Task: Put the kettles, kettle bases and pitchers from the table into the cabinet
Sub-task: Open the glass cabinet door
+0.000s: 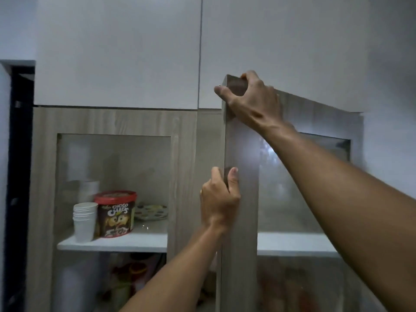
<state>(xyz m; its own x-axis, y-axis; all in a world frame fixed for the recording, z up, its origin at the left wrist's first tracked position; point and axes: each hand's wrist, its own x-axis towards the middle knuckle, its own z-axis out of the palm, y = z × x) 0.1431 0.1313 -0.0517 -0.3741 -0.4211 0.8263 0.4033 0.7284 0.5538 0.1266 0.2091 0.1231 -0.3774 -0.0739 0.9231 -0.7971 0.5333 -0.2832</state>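
Head view: both hands on cabinet door (240, 199).
Right hand (249, 97): grip clasping top corner.
Left hand (219, 199): grip clasping near edge.
Progress: no kettles, bases or pitchers visible; stowing apparently pending.

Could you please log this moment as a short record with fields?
right door: partly open, glass-fronted
right hand: gripping the door's top corner
left hand: gripping the door's edge
left door: shut
shelf: paper cups, Choco Chips tub, patterned plate
kettles, bases, pitchers: none in view
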